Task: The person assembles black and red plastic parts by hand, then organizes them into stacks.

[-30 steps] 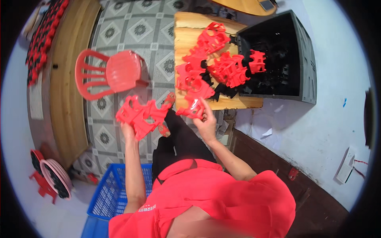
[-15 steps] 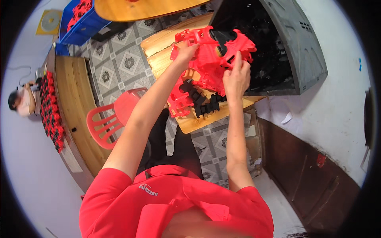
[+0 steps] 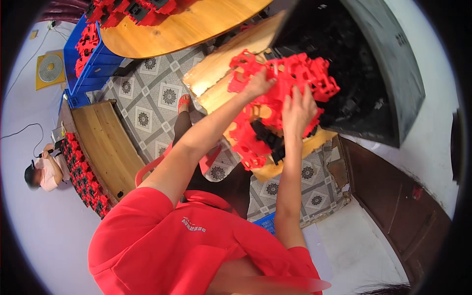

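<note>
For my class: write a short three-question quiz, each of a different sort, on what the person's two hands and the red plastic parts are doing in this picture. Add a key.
1. True or false: both hands rest on the pile of red plastic parts.
2. Multiple choice: what lies under that pile? A) a blue crate B) a light wooden board C) the tiled floor
3. Short answer: what colour are the parts mixed in at the pile's lower end?

Key
1. True: the left hand and the right hand are both on the red parts.
2. B.
3. Black: the black parts sit among the red ones.
</note>
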Demonstrator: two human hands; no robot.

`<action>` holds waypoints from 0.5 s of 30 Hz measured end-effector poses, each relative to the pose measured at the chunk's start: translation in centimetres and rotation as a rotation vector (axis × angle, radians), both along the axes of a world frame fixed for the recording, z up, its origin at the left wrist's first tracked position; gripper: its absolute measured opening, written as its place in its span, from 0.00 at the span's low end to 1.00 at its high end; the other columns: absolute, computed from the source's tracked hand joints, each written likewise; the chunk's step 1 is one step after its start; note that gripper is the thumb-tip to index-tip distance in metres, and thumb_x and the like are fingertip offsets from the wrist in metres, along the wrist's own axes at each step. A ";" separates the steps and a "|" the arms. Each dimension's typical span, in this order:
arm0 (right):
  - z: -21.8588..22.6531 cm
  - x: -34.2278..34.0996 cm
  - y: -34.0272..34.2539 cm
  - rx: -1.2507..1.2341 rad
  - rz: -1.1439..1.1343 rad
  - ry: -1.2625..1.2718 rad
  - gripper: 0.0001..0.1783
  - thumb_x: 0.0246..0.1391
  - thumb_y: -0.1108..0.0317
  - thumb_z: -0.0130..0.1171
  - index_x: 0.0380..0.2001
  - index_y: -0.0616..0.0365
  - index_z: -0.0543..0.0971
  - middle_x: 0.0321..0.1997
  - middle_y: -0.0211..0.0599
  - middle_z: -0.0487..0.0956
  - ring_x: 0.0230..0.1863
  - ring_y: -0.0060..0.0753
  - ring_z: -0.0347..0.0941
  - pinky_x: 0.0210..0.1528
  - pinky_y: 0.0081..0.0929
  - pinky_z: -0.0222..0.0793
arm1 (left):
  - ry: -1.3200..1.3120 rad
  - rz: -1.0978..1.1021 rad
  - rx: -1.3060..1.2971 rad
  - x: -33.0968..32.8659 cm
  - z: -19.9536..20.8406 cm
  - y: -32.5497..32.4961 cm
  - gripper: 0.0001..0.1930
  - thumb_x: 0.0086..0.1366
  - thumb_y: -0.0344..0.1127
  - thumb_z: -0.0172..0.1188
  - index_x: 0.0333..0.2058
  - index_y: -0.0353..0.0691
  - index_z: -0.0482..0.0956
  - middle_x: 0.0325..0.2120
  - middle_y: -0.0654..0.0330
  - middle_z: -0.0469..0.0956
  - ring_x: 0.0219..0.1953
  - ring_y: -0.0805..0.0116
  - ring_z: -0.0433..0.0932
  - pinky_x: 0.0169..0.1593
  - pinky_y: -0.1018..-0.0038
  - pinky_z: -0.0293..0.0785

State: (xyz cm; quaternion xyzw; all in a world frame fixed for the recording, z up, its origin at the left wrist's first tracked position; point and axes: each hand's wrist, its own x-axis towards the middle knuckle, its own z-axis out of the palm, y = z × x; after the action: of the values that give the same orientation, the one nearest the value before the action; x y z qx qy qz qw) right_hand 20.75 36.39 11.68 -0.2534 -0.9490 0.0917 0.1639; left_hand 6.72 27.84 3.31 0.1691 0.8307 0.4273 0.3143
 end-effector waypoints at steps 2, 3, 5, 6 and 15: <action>2.6 -0.9 -3.8 -0.035 -0.013 0.165 0.17 0.56 0.70 0.60 0.50 0.58 0.78 0.59 0.48 0.71 0.56 0.51 0.69 0.57 0.46 0.65 | 0.048 -0.062 0.087 -0.6 1.0 -1.4 0.32 0.63 0.48 0.58 0.57 0.29 0.64 0.43 0.34 0.74 0.50 0.37 0.73 0.55 0.53 0.69; 3.3 -2.2 -7.1 -0.073 -0.004 0.250 0.16 0.57 0.73 0.58 0.49 0.60 0.79 0.57 0.48 0.73 0.55 0.51 0.70 0.56 0.45 0.66 | 0.197 -0.048 0.162 -1.4 0.5 -3.7 0.31 0.64 0.45 0.58 0.58 0.28 0.63 0.47 0.33 0.71 0.52 0.38 0.70 0.58 0.54 0.66; 2.7 -2.7 -11.8 -0.090 -0.011 0.325 0.14 0.57 0.77 0.57 0.47 0.63 0.80 0.53 0.48 0.76 0.53 0.50 0.72 0.54 0.42 0.69 | 0.142 0.013 0.420 -1.9 1.5 -7.3 0.31 0.64 0.41 0.59 0.61 0.30 0.62 0.54 0.37 0.66 0.59 0.40 0.64 0.63 0.58 0.61; 1.5 -3.5 -14.3 -0.099 0.004 0.346 0.13 0.56 0.79 0.57 0.46 0.65 0.80 0.51 0.48 0.77 0.53 0.50 0.73 0.53 0.40 0.71 | 0.093 0.011 0.512 -2.9 2.0 -10.3 0.30 0.65 0.40 0.59 0.61 0.34 0.63 0.55 0.41 0.66 0.60 0.42 0.64 0.64 0.59 0.60; -11.0 -18.2 -36.7 -1.174 0.153 -0.116 0.12 0.56 0.77 0.56 0.43 0.62 0.80 0.42 0.40 0.80 0.43 0.35 0.77 0.47 0.28 0.72 | -0.141 0.466 -0.001 -7.2 -4.6 -43.3 0.19 0.64 0.36 0.56 0.52 0.37 0.74 0.45 0.48 0.76 0.47 0.51 0.77 0.52 0.62 0.73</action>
State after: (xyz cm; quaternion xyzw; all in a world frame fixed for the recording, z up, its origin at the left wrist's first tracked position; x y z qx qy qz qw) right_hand 2.51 -0.34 0.66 -0.2373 -0.7625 0.5985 -0.0630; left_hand -0.50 -15.44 -1.30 -0.0576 0.8234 0.4988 0.2643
